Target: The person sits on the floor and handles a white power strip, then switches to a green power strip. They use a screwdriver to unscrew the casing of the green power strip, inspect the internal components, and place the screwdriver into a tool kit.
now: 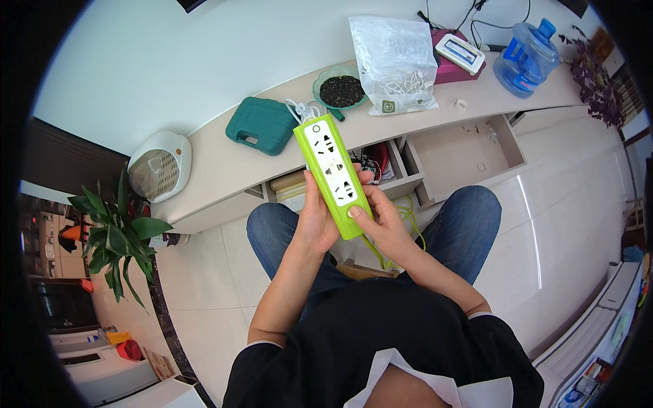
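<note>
A green power strip point(331, 168) with a white socket face is held upright in front of me, over my knees. My left hand point(315, 219) wraps its left side and back. My right hand point(381, 221) grips the lower right end, with the thumb pressed on the strip's bottom face. A green cable point(407, 219) trails from the strip's lower end down between my legs. A white cord point(300, 109) lies behind the strip's top end.
A low white cabinet point(224, 170) runs ahead, with an open drawer point(469, 146). On it are a teal case point(261, 124), a green bowl of dark grains point(340, 88), a plastic bag of cables point(396, 64) and a blue water jug point(525, 58). A potted plant point(115, 234) stands left.
</note>
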### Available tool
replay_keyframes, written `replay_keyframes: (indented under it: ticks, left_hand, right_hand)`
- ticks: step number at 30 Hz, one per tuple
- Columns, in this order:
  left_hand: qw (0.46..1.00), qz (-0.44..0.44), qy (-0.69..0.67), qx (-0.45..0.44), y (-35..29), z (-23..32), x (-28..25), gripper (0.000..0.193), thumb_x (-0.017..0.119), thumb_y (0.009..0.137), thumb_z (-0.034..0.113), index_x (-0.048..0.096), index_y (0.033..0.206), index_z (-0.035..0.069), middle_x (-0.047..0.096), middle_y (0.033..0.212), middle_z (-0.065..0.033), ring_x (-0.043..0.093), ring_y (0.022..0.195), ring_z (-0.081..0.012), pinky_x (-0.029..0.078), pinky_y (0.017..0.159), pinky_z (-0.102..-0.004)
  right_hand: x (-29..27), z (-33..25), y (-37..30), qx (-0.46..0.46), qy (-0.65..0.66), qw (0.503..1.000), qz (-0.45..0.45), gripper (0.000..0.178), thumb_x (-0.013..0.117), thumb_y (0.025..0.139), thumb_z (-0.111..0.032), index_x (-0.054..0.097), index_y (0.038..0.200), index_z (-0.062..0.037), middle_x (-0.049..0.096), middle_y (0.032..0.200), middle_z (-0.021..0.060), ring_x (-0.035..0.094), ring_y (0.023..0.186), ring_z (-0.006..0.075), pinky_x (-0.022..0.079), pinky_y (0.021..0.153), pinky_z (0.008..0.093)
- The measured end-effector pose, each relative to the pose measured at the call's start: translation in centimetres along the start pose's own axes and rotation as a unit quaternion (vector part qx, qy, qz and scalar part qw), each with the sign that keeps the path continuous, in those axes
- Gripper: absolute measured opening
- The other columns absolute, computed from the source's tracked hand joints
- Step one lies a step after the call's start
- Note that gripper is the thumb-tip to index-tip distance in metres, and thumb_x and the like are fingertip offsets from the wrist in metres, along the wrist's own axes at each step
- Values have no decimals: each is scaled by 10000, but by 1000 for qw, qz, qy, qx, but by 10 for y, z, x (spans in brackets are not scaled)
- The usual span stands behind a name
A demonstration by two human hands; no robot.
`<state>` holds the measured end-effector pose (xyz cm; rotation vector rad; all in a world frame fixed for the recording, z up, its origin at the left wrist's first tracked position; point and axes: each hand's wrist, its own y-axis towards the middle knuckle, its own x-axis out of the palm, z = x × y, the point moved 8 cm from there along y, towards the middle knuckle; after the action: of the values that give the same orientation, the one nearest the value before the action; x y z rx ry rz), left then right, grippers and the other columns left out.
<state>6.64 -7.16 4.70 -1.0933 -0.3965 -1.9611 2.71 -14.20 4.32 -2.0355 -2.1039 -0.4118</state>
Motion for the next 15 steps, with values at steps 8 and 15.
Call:
replay_keyframes:
  ticks: [8, 15]
  left_hand:
    - [1000, -4, 1, 7, -1, -1, 1, 751, 134, 903, 613, 396, 1262, 8, 530, 1184, -178, 514, 1107, -262, 424, 954, -412]
    - [1000, -7, 4, 13, -3, 2, 2, 768, 160, 898, 626, 405, 1254, -9, 536, 1184, -186, 480, 1158, -282, 406, 967, -421]
  right_hand:
    - [-1, -2, -3, -31, -100, 994, 24, 320, 577, 863, -178, 447, 1090, 6, 563, 969, 126, 548, 884, 179, 445, 775, 305]
    - [2, -10, -6, -49, -116, 992, 26, 312, 568, 878, -188, 464, 1099, 5, 585, 946, 128, 573, 860, 185, 452, 761, 305]
